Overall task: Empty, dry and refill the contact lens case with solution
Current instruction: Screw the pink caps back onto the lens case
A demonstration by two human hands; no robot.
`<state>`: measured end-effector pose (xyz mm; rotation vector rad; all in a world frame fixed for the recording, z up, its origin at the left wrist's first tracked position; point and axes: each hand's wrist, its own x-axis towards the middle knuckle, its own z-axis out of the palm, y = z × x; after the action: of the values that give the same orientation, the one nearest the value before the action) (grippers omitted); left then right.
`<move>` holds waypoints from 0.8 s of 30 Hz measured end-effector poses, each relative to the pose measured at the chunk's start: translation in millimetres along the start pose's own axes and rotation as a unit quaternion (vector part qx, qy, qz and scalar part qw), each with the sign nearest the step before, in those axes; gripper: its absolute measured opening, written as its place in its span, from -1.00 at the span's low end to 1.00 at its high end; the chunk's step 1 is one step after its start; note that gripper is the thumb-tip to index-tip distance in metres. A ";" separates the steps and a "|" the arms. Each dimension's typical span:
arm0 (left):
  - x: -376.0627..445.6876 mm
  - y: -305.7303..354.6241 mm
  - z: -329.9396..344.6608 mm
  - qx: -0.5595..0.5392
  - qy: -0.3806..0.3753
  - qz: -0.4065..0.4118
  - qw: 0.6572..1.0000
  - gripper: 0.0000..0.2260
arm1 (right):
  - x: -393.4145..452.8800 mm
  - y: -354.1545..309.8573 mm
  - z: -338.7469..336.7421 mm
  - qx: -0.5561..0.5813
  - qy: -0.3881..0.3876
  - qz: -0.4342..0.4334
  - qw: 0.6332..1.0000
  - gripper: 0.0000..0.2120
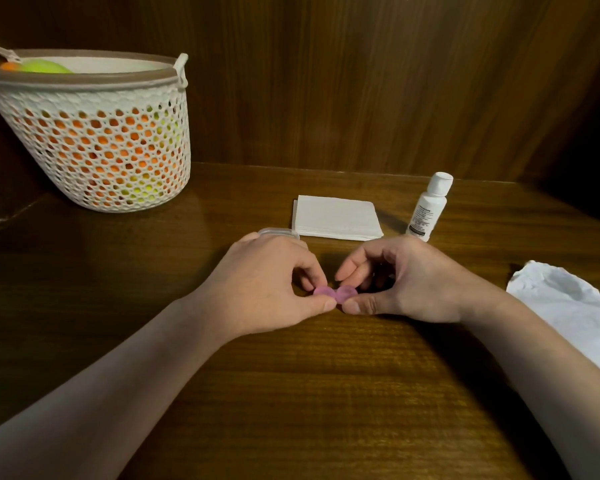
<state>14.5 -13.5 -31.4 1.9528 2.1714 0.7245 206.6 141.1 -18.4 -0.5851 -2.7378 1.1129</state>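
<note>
a dark wooden table [291, 393] carries a white mesh basket [97, 143] of orange and green balls at the far left. a crumpled tissue [568, 306] lies at the right edge, a folded stack of napkins [336, 218] near the middle, with a white bottle [428, 206] upright just beside it. the left hand [267, 289] and right hand [406, 282] each pinch one end of the pink lens case [333, 293], between thumb and curled fingers, low over the table. a clear lid [278, 232] peeks behind the left hand.

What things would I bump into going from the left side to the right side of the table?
basket → left hand → pink lens case → right hand → crumpled tissue
</note>
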 end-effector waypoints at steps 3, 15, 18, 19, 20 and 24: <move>-0.7 0.7 -2.6 -0.008 -0.029 0.002 1.000 -0.83 | 0.1 0.3 0.0 0.001 -0.003 -0.003 1.000 -0.66; 0.6 -2.1 -0.5 0.014 -0.001 -0.005 1.000 -0.72 | 0.1 0.3 -0.4 0.010 0.002 0.002 1.000 -0.65; -0.1 -1.1 0.4 -0.009 -0.005 -0.003 1.000 -0.80 | 0.3 0.3 0.3 0.008 0.004 0.001 1.000 -0.66; -0.2 -0.8 0.2 -0.015 -0.010 -0.001 1.000 -0.82 | 0.5 0.5 0.5 0.005 0.005 -0.001 1.000 -0.67; -0.4 -0.7 -0.3 -0.020 -0.017 0.002 1.000 -0.83 | 0.6 0.6 0.4 0.003 0.006 -0.002 1.000 -0.67; 0.0 -2.1 -1.5 -0.037 -0.046 0.004 0.998 -0.86 | 0.8 1.4 0.2 0.000 0.008 -0.005 1.000 -0.69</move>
<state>12.0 -14.0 -30.9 1.9202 2.0559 0.6915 206.2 142.2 -19.5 -0.5755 -2.7244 1.1024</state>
